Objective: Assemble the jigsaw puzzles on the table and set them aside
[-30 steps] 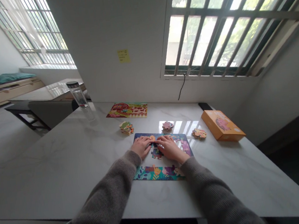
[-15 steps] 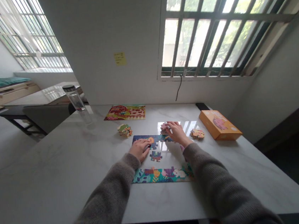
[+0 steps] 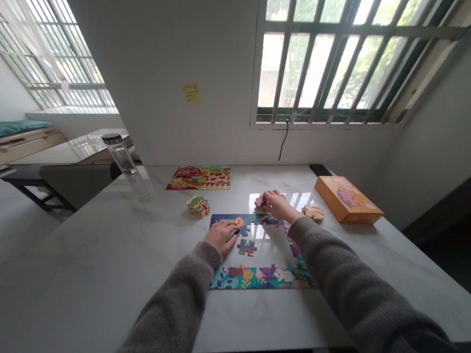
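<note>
A partly joined jigsaw puzzle (image 3: 229,278) lies on the white table, its border around a bare middle. My left hand (image 3: 222,238) lies over the puzzle's left side, fingers stretched out flat. Inside the border, close to that hand, is a small joined clump of puzzle pieces (image 3: 247,247). Beyond the top edge, my right hand (image 3: 278,204) pinches at a small stack of puzzle pieces (image 3: 259,202). A pinkish puzzle piece (image 3: 265,201) shows at its fingertips; whether it is lifted off the stack is hard to see.
More piece stacks sit at the left (image 3: 199,206) and right (image 3: 313,212). A farm picture (image 3: 199,178) lies at the back, and an orange box (image 3: 347,199) at the right. A glass bottle (image 3: 120,156) stands at the table's far left edge.
My right hand has closed its fingers at the stack, drawing them into a pinch. The left hand stays on the puzzle. The view has shifted slightly.
</note>
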{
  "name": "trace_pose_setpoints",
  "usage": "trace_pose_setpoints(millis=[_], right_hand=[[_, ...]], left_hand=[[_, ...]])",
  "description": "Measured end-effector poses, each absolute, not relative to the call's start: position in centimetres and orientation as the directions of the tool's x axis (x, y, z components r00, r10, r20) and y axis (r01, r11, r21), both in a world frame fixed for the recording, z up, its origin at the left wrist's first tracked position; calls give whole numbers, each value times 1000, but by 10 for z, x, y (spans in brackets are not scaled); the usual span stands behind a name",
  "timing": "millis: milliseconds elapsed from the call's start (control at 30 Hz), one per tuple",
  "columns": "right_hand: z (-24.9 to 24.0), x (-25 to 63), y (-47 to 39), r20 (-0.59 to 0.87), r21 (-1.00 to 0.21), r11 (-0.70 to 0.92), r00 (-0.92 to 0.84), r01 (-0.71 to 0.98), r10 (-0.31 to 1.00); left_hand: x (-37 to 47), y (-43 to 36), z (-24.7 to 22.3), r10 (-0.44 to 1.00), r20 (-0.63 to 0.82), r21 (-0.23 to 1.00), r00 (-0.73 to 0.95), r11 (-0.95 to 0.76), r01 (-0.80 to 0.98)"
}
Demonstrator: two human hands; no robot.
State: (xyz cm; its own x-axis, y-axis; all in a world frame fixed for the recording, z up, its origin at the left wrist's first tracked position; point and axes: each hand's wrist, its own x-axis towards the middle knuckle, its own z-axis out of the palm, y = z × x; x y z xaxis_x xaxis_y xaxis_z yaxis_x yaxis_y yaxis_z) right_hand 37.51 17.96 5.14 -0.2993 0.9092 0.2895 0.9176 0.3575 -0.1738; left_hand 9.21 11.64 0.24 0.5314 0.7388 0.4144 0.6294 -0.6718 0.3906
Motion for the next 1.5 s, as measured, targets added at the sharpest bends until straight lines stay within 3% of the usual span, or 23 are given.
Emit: trace_pose_setpoints(millis=[167, 300, 467, 767, 867, 1000, 1200, 1333, 1500], right_hand=[[59, 368, 171, 312, -186, 358, -291, 915, 905], [65, 346, 143, 391, -228, 492, -384, 840, 836], [67, 314, 98, 459, -228, 635, -493, 738, 738], [67, 298, 69, 502, -219, 642, -479, 735, 720], [63, 298, 65, 526, -300, 643, -440, 704, 728], [59, 297, 58, 553, -515, 629, -335, 583, 763], [52, 295, 57, 377, -816, 439, -230, 376, 897], [44, 295, 61, 269, -907, 328, -237, 264, 934], [39, 293, 63, 236, -941, 277, -210, 194, 949]], left_hand=[[93, 114, 12, 752, 450, 449, 481, -656, 607], [94, 109, 30, 786, 526, 616, 325, -615, 491], [93, 107, 37, 883, 423, 809, 204, -469, 354], [94, 107, 38, 911, 320, 886, 258, -385, 259], [93, 108, 38, 913, 324, 892, 246, -382, 243], [90, 109, 38, 926, 301, 912, 226, -349, 214], [91, 105, 43, 898, 314, 906, 308, -380, 185], [92, 103, 45, 891, 319, 910, 322, -383, 157], [94, 101, 43, 893, 305, 918, 330, -368, 149]])
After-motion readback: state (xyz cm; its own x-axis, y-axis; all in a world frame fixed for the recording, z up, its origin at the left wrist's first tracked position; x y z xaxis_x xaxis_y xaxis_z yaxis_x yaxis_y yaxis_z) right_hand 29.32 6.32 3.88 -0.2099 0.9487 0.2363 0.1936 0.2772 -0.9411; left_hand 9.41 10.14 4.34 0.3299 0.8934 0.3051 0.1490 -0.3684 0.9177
